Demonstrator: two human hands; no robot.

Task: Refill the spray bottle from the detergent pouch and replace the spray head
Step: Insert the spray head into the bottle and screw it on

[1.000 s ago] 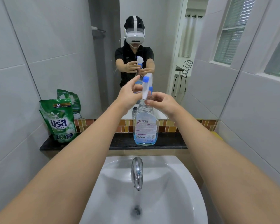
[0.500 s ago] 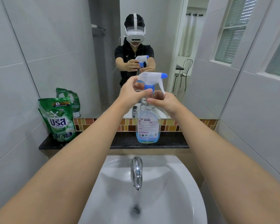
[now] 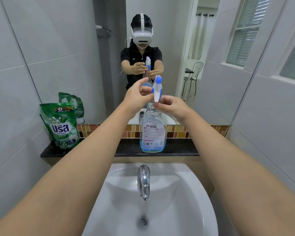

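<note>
A clear spray bottle [image 3: 152, 133] with a little blue liquid at its bottom stands upright on the black ledge [image 3: 95, 149] behind the sink. Its white spray head [image 3: 157, 90] with a blue nozzle sits on top, seen end-on. My left hand [image 3: 135, 95] pinches the spray head from the left, around its blue collar. Just below and to the right, my right hand [image 3: 173, 106] grips the bottle's neck. A green detergent pouch [image 3: 61, 125] stands upright at the ledge's left end, untouched.
A white sink [image 3: 186, 210] with a chrome faucet [image 3: 144, 178] lies directly below my arms. A mirror [image 3: 75, 57] behind the ledge reflects me and the bottle. Tiled walls close in on both sides, and a mosaic tile strip [image 3: 186, 131] runs along the ledge's back.
The spray head has turned on the bottle: half a second ago its nozzle pointed right, now it is seen end-on. Both hands stay at the bottle's top.
</note>
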